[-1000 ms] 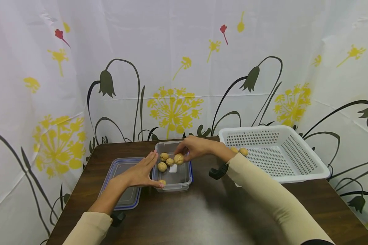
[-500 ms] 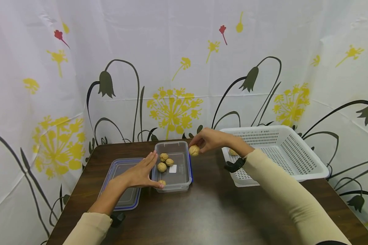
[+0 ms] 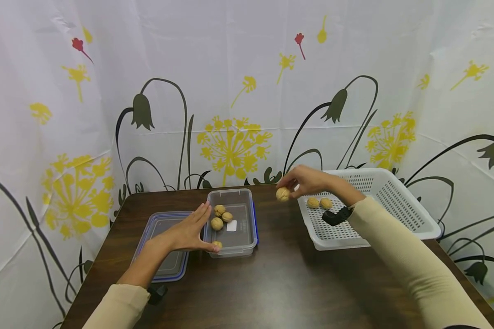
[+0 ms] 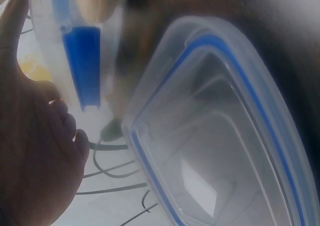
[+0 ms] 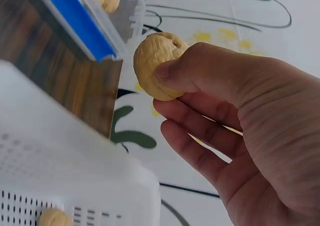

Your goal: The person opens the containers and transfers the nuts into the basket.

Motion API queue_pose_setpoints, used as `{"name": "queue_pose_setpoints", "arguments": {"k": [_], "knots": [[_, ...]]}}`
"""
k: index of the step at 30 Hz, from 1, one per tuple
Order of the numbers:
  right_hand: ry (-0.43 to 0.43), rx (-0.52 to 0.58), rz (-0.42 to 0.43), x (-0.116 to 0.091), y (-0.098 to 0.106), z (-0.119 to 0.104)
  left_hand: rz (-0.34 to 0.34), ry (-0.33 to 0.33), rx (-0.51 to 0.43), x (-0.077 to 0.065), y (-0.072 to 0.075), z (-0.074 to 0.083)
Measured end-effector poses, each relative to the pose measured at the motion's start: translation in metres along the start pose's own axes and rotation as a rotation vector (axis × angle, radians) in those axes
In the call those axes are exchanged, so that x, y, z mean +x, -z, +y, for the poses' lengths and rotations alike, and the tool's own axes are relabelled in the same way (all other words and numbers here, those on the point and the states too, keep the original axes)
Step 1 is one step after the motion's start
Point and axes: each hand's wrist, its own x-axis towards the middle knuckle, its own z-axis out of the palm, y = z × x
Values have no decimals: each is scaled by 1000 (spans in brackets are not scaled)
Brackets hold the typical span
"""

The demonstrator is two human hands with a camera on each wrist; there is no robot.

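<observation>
A walnut (image 5: pixel 152 68) is pinched between thumb and fingers of my right hand (image 3: pixel 306 180), in the air just left of the white basket (image 3: pixel 420 228). Two more walnuts (image 3: pixel 319 203) lie in that basket's left end. My left hand (image 3: pixel 188 232), fingers straight and thumb spread, rests along the left side of a clear plastic container (image 3: pixel 242 250) with blue clips. Inside the container sit several walnuts (image 3: pixel 217 223), one of them partly hidden near my left thumb. The left wrist view is hazy, with the palm (image 4: pixel 40 151) at its left.
A clear lid with a blue seal (image 3: pixel 170 269) lies on the dark wooden table (image 3: pixel 271 292), left of the container and partly under my left forearm. A white flower-printed curtain (image 3: pixel 247 55) hangs behind the table's back edge.
My right hand has moved right with the walnut, from over the container to the basket's left edge. My left hand has stayed in place.
</observation>
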Motion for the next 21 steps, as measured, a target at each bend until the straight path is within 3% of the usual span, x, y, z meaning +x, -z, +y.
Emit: {"name": "queue_pose_setpoints", "arguments": {"k": [15, 21], "knots": [[-74, -4, 67, -41, 18, 25, 0, -4, -6, 1, 0, -1], [-158, -3, 84, -58, 24, 39, -1, -3, 3, 1, -1, -2]]}}
